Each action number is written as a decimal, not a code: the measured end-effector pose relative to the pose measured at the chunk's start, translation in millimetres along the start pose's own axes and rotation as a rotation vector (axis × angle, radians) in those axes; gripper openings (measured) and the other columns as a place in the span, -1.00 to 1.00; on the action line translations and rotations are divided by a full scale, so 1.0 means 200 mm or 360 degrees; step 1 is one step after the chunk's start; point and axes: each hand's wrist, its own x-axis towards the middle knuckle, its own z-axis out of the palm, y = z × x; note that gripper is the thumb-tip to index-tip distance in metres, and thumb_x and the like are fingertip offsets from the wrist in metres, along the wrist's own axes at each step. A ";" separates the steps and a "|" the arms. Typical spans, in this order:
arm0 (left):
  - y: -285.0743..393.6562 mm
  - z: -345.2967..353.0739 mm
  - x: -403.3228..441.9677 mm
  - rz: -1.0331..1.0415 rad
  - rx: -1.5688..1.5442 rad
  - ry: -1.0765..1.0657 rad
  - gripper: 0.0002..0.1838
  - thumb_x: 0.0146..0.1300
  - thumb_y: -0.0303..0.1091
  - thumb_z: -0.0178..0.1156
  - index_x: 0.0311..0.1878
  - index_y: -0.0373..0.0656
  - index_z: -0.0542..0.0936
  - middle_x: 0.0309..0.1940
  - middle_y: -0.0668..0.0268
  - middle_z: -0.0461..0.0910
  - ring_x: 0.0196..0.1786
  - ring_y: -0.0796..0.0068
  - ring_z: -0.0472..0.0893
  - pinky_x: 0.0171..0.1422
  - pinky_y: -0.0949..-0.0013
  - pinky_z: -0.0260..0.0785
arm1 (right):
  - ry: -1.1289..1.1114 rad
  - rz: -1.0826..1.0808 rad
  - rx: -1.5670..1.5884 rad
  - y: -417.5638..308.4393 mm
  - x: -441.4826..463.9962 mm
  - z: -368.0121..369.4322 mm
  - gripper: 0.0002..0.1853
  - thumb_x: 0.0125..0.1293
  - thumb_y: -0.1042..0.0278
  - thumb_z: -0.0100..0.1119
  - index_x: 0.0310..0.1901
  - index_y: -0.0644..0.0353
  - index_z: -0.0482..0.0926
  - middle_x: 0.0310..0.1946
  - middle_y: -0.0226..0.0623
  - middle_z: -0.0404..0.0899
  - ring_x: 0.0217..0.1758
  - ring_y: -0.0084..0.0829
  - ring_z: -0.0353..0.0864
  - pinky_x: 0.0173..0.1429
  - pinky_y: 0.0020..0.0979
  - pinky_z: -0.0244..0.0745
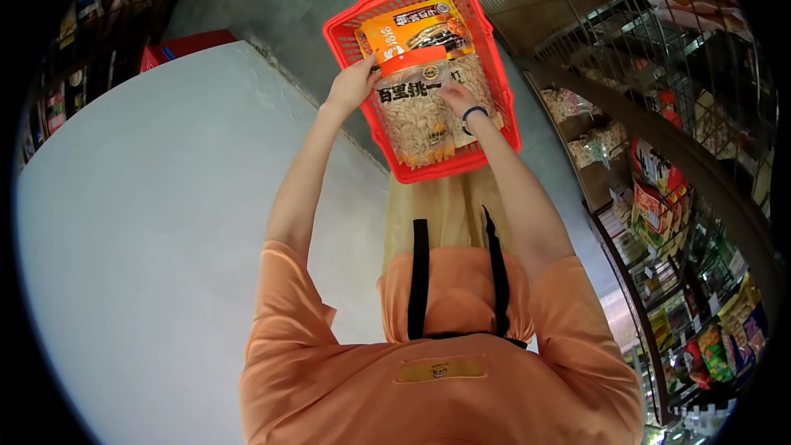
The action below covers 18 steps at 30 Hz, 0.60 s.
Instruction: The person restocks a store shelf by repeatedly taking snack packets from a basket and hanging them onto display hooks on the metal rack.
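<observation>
A red plastic basket sits low in front of my body. Over its left part is a clear bag of pale seeds with an orange top band. My left hand grips this bag's upper left edge, fingers closed on it. On the bag's right side my right hand, with a dark band at the wrist, has its fingers closed at the edge. Behind and partly beneath lie an orange and yellow snack bag and another bag of pale contents, partly hidden by the seed bag and my right hand.
On the right, wire and wooden shelves hold many packaged snacks. A large pale surface with a curved edge fills the left. Farther back at the upper left stand more shelves with goods and a red box.
</observation>
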 end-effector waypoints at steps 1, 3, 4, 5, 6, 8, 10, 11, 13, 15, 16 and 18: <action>0.00 0.00 -0.02 0.0063 -0.0101 0.0099 -0.72 0.09 -0.33 0.04 -0.14 -0.22 0.34 -0.29 0.10 0.49 -0.20 0.11 0.47 -0.11 0.25 0.31 | 0.0004 -0.0005 0.0007 -0.01 -0.02 0.01 -0.56 0.03 0.11 0.18 -0.10 0.15 0.39 -0.16 -0.27 0.44 -0.07 -0.41 0.40 -0.04 -0.45 0.31; 0.00 -0.01 -0.05 0.0134 -0.0198 0.0202 -0.71 0.09 -0.32 0.06 -0.14 -0.20 0.34 -0.29 0.10 0.50 -0.23 0.10 0.48 -0.19 0.25 0.33 | 0.0012 -0.0073 -0.0003 -0.01 -0.04 0.01 -0.56 0.02 0.02 0.16 -0.15 0.18 0.47 -0.19 -0.31 0.47 -0.10 -0.44 0.42 -0.06 -0.48 0.31; 0.00 -0.01 -0.07 0.0076 -0.0285 0.0259 -0.73 0.08 -0.31 0.08 -0.16 -0.19 0.36 -0.35 0.12 0.51 -0.31 0.17 0.50 -0.24 0.31 0.34 | 0.0018 -0.0082 0.0002 0.01 -0.03 0.01 -0.56 0.02 0.02 0.16 -0.15 0.18 0.47 -0.19 -0.31 0.47 -0.10 -0.44 0.42 -0.06 -0.48 0.31; 0.00 -0.01 -0.08 0.0021 -0.0371 0.0313 -0.75 0.08 -0.31 0.10 -0.19 -0.18 0.38 -0.40 0.14 0.52 -0.39 0.25 0.52 -0.30 0.37 0.34 | 0.0030 -0.0240 -0.0008 0.02 -0.03 0.01 -0.56 0.02 -0.01 0.15 -0.18 0.18 0.50 -0.23 -0.31 0.50 -0.14 -0.45 0.45 -0.08 -0.50 0.32; 0.02 -0.04 -0.10 0.0037 -0.0366 0.0310 -0.75 0.08 -0.31 0.10 -0.19 -0.18 0.38 -0.40 0.14 0.52 -0.39 0.25 0.52 -0.30 0.37 0.34 | 0.0046 -0.0397 -0.0016 0.02 -0.04 0.01 -0.55 0.02 -0.04 0.13 -0.22 0.19 0.54 -0.28 -0.30 0.53 -0.19 -0.47 0.48 -0.10 -0.51 0.33; 0.05 -0.08 -0.13 -0.0158 -0.0501 0.0194 -0.74 0.05 -0.29 0.11 -0.21 -0.18 0.41 -0.42 0.12 0.52 -0.44 0.21 0.50 -0.32 0.33 0.33 | 0.0106 -0.0465 -0.0122 0.02 -0.07 0.00 -0.54 0.02 -0.06 0.12 -0.23 0.19 0.55 -0.33 -0.28 0.55 -0.23 -0.46 0.50 -0.12 -0.52 0.34; 0.04 -0.09 -0.16 -0.0149 -0.0549 0.0186 -0.75 0.04 -0.29 0.12 -0.23 -0.19 0.42 -0.46 0.13 0.52 -0.49 0.28 0.49 -0.35 0.37 0.32 | 0.0166 -0.0530 -0.0229 0.03 -0.10 0.01 -0.53 0.02 -0.08 0.11 -0.25 0.19 0.56 -0.38 -0.27 0.57 -0.28 -0.46 0.53 -0.15 -0.52 0.36; 0.04 -0.09 -0.17 -0.0154 -0.0603 0.0189 -0.76 0.04 -0.30 0.12 -0.24 -0.19 0.43 -0.50 0.14 0.51 -0.54 0.36 0.47 -0.38 0.41 0.31 | 0.0198 -0.0611 -0.0228 0.03 -0.12 0.01 -0.55 0.01 -0.08 0.11 -0.27 0.18 0.56 -0.42 -0.24 0.56 -0.32 -0.42 0.54 -0.19 -0.50 0.37; 0.06 -0.11 -0.18 -0.0125 -0.0636 0.0211 -0.76 0.04 -0.30 0.13 -0.24 -0.20 0.43 -0.54 0.16 0.49 -0.57 0.44 0.44 -0.40 0.45 0.29 | 0.0241 -0.0703 -0.0218 0.02 -0.16 0.02 -0.57 0.00 -0.07 0.12 -0.29 0.17 0.57 -0.45 -0.22 0.56 -0.36 -0.38 0.55 -0.23 -0.48 0.39; 0.08 -0.13 -0.19 -0.0087 -0.0666 0.0230 -0.76 0.05 -0.30 0.13 -0.24 -0.20 0.43 -0.57 0.18 0.48 -0.60 0.53 0.41 -0.43 0.49 0.28 | 0.0408 -0.0765 -0.0356 0.01 -0.22 0.02 -0.60 0.00 -0.06 0.12 -0.34 0.15 0.58 -0.54 -0.21 0.54 -0.45 -0.33 0.54 -0.33 -0.43 0.38; 0.08 -0.14 -0.20 -0.0037 -0.0681 0.0272 -0.76 0.05 -0.30 0.14 -0.25 -0.21 0.43 -0.59 0.23 0.46 -0.59 0.59 0.38 -0.44 0.52 0.26 | 0.0431 -0.0780 -0.0340 -0.03 -0.29 0.01 -0.60 0.00 -0.06 0.12 -0.34 0.15 0.58 -0.54 -0.21 0.54 -0.45 -0.33 0.54 -0.33 -0.43 0.38; 0.12 -0.18 -0.20 0.0056 -0.0684 0.0315 -0.76 0.05 -0.30 0.14 -0.25 -0.21 0.43 -0.61 0.27 0.44 -0.58 0.65 0.35 -0.45 0.55 0.24 | 0.0534 -0.0904 -0.0338 -0.10 -0.45 0.00 -0.62 0.00 -0.05 0.12 -0.40 0.14 0.59 -0.62 -0.20 0.51 -0.54 -0.31 0.50 -0.43 -0.38 0.34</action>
